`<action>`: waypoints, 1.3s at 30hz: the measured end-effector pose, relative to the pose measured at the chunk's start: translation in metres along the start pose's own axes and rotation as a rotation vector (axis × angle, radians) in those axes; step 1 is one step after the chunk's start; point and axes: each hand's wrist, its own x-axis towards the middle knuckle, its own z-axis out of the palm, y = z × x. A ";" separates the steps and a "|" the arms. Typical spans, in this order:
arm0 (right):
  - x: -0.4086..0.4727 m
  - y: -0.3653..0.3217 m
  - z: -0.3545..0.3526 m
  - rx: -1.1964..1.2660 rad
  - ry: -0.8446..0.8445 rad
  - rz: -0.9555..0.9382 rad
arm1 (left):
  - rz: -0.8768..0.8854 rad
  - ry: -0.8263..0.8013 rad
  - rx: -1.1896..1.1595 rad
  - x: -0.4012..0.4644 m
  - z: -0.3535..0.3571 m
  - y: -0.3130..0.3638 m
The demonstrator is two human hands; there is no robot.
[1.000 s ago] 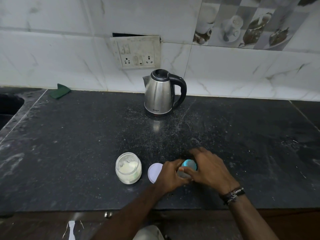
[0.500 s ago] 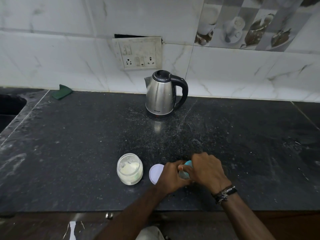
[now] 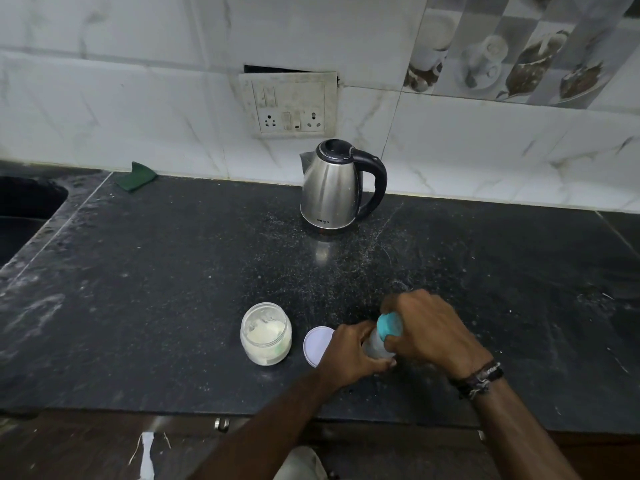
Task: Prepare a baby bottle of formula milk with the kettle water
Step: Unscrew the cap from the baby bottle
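Dark stone counter (image 3: 173, 289) carries kettle (image 3: 330, 188); powder jar (image 3: 266, 333); white lid (image 3: 317, 344); green cloth (image 3: 135, 176).

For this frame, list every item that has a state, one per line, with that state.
Kettle: upright at the back of the counter, lid closed.
Powder jar: open, partly filled with white powder.
Jar lid: off, flat on the counter beside the jar.
Baby bottle: teal cap on, held in both hands.
Left hand: grips the bottle body.
Right hand: grips the teal cap.
Green cloth: lying by the wall.
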 end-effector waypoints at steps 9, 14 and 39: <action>0.038 0.051 0.004 0.327 0.058 0.126 | -0.001 -0.005 -0.007 0.000 0.002 -0.003; 0.060 0.056 0.037 0.236 0.039 0.199 | -0.024 -0.004 0.027 0.000 0.002 0.000; 0.069 0.056 0.048 0.084 -0.032 0.103 | -0.125 -0.041 -0.064 -0.023 -0.010 0.024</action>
